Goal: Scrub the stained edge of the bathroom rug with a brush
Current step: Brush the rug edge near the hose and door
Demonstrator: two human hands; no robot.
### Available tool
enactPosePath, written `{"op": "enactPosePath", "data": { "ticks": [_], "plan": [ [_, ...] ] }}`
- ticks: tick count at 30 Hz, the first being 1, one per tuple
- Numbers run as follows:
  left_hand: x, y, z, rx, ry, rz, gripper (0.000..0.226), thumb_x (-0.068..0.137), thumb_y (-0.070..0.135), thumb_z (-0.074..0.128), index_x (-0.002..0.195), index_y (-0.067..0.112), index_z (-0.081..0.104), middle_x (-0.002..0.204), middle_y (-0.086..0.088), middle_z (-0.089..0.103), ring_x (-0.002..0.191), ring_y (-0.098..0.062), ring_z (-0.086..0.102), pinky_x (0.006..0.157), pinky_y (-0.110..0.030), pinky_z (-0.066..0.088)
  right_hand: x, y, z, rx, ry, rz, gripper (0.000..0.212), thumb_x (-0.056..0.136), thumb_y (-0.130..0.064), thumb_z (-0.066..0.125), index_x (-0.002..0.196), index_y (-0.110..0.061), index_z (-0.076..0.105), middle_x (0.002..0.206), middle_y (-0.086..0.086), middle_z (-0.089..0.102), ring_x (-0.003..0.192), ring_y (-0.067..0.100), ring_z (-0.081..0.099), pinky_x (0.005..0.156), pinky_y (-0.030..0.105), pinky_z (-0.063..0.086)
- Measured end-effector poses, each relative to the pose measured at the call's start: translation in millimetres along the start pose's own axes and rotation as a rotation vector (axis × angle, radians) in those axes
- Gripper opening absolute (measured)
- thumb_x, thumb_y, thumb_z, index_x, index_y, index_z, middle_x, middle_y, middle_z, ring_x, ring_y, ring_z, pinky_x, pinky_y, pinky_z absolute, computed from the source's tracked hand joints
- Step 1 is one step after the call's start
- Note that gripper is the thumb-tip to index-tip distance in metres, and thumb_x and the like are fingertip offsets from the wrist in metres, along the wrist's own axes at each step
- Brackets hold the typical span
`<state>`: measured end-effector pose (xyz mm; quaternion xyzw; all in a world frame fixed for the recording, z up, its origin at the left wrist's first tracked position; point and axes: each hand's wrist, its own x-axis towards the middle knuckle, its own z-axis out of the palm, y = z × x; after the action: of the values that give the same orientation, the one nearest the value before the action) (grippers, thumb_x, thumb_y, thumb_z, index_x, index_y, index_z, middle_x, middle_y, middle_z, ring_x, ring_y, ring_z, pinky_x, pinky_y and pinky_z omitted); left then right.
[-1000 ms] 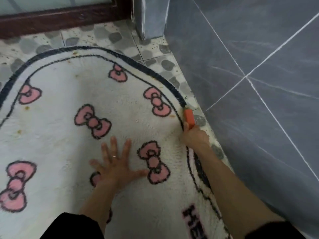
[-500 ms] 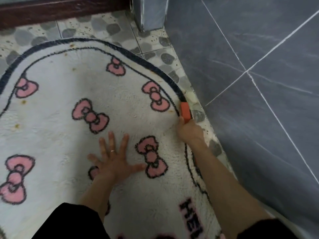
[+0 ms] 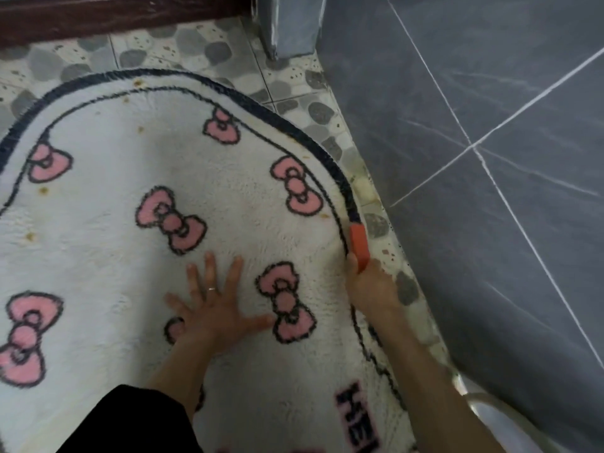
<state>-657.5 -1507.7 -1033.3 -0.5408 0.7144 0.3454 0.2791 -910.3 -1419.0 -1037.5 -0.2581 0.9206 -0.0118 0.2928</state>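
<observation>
White shaggy bathroom rug [image 3: 98, 256] with pink bows, pinned under the splayed, flat left hand [image 3: 212, 308].
Right hand [image 3: 371, 289] clamped round a small orange block brush [image 3: 358, 245], set on the navy border [image 3: 340, 178] just ahead of the knuckles, pebble-tiled floor [image 3: 313, 116] on the outer side. Best worked in short firm strokes along the border, toward the brown spot [image 3: 324, 216] just beyond the brush, left palm bearing down against creep.
</observation>
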Motion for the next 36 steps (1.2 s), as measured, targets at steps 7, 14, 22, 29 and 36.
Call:
{"op": "enactPosePath", "data": {
  "ticks": [7,14,22,29,36],
  "plan": [
    [0,3,-2,0.019,-0.012,-0.021,0.132,0.052,0.102,0.047,0.138,0.053,-0.041,0.135,0.008,-0.064,0.134,-0.032,-0.051,0.108,-0.075,-0.015,11,-8,-10,0.031,-0.018,0.014,0.066,0.102,-0.060,0.024,0.123,-0.003,0.051,0.119,0.023,0.063,0.109,0.039,0.060,0.088,0.042,0.045],
    [-1,4,-3,0.002,-0.008,-0.010,0.132,0.052,0.102,0.048,0.137,0.053,-0.041,0.134,0.009,-0.065,0.135,-0.032,-0.050,0.108,-0.076,-0.013,-40,22,14,0.013,-0.054,0.005,0.068,0.100,-0.064,0.022,0.126,-0.006,0.046,0.116,0.018,0.064,0.106,0.036,0.062,0.080,0.038,0.043],
    [0,4,3,0.016,0.025,-0.019,0.133,0.049,0.103,0.047,0.131,0.055,-0.045,0.136,0.008,-0.064,0.136,-0.033,-0.049,0.108,-0.076,-0.012,19,-14,-14,0.023,0.014,-0.022,0.069,0.103,-0.059,0.026,0.129,0.001,0.046,0.124,0.026,0.060,0.114,0.041,0.058,0.093,0.045,0.044],
    [-1,4,1,0.066,0.009,-0.036,0.134,0.049,0.105,0.041,0.134,0.051,-0.047,0.134,0.005,-0.066,0.137,-0.036,-0.048,0.108,-0.078,-0.009,-119,70,44,0.020,-0.063,0.078,0.066,0.098,-0.066,0.025,0.129,-0.011,0.043,0.116,0.015,0.066,0.101,0.032,0.065,0.086,0.038,0.052],
    [1,4,2,0.054,0.050,-0.031,0.134,0.046,0.104,0.047,0.127,0.055,-0.047,0.136,0.007,-0.063,0.137,-0.033,-0.048,0.107,-0.077,-0.012,-9,-8,3,0.030,0.007,-0.042,0.064,0.103,-0.058,0.026,0.131,-0.002,0.040,0.120,0.025,0.062,0.109,0.040,0.060,0.080,0.040,0.041]
  ]
}}
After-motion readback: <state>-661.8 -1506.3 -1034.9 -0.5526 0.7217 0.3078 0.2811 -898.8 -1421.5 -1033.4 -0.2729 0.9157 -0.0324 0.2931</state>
